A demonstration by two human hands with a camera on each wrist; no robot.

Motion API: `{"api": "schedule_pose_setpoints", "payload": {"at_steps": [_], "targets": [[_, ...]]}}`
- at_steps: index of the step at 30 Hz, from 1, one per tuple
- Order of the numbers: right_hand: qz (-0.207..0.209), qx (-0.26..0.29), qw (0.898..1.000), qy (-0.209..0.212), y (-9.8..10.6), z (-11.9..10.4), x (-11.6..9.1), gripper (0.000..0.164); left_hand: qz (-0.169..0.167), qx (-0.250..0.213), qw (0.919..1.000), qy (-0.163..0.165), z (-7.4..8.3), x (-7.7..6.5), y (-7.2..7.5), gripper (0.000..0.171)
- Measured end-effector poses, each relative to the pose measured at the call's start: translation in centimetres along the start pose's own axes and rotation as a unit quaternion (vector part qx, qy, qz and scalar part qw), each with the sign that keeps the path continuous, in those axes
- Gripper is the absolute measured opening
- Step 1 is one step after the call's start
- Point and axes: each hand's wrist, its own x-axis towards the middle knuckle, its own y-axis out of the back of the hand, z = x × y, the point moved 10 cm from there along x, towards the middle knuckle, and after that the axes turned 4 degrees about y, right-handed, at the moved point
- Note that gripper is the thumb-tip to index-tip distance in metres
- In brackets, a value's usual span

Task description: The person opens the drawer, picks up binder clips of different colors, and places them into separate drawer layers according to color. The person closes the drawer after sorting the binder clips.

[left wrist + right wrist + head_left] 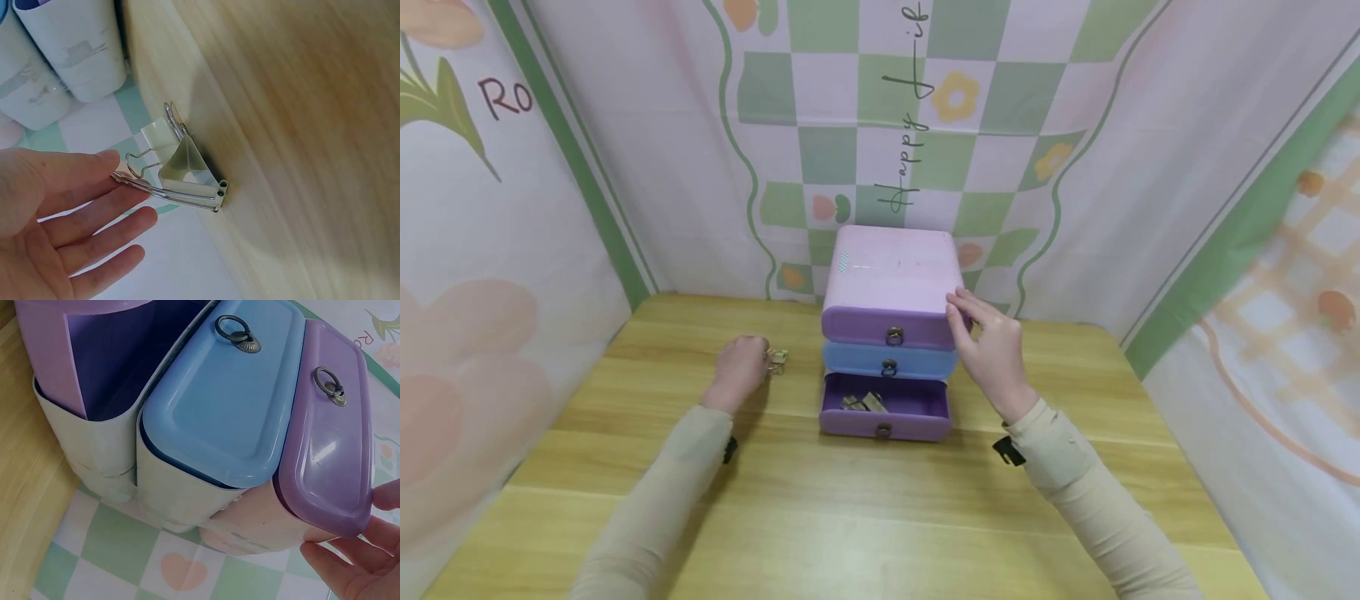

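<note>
My left hand [741,367] pinches the wire handle of a gold binder clip [187,181] between thumb and index finger. The other fingers are spread. A second pale gold binder clip [157,134] appears to lie right beside it at the table surface; their overlap makes the count unsure. At the top right front corner of a small drawer cabinet [891,267], my right hand [996,350] rests with fairly straight fingers, touching the purple top drawer [328,437]. Below, the purple bottom drawer [917,427] is pulled out, with several gold binder clips [868,403] inside.
The blue middle drawer [853,358] is pushed in, and each drawer front carries a ring pull. The cabinet stands toward the back of a wooden table [850,517]. Behind it hangs a green and white checked curtain [895,158].
</note>
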Motion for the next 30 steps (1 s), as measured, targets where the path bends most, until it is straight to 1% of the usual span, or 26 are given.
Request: {"api": "schedule_pose_setpoints", "payload": {"at_steps": [7, 12, 14, 19, 22, 27, 30], "targets": [[0.003, 0.005, 1.000, -0.001, 0.0, 0.0, -0.1, 0.025, 0.003, -0.002, 1.0000, 0.003, -0.1, -0.3, -0.1, 0.004], [0.006, 0.005, 1.000, 0.000, 0.0, 0.1, -0.1, 0.025, 0.011, -0.006, 0.9999, 0.003, 0.3, -0.5, 0.2, 0.005], [0.007, 0.006, 1.000, 0.000, 0.0, 0.1, -0.1, 0.025, 0.018, -0.003, 0.9998, 0.001, 0.4, -0.6, 0.5, 0.004], [0.007, 0.004, 1.000, 0.000, 0.0, 0.2, 0.0, 0.025, 0.042, -0.012, 0.9990, -0.004, 0.4, -0.8, 1.2, 0.014], [0.009, 0.002, 1.000, 0.001, 0.0, 0.2, 0.0, 0.025, 0.054, -0.018, 0.9984, -0.001, 0.3, -0.9, 1.7, 0.018], [0.010, 0.002, 1.000, 0.004, 0.0, 0.2, 0.0, 0.025, 0.043, -0.030, 0.9986, 0.011, 0.5, -1.2, 2.2, 0.020], [0.010, 0.003, 1.000, 0.004, 0.0, 0.1, 0.0, 0.025, 0.039, -0.035, 0.9986, 0.009, 0.9, -1.4, 2.7, 0.023]]}}
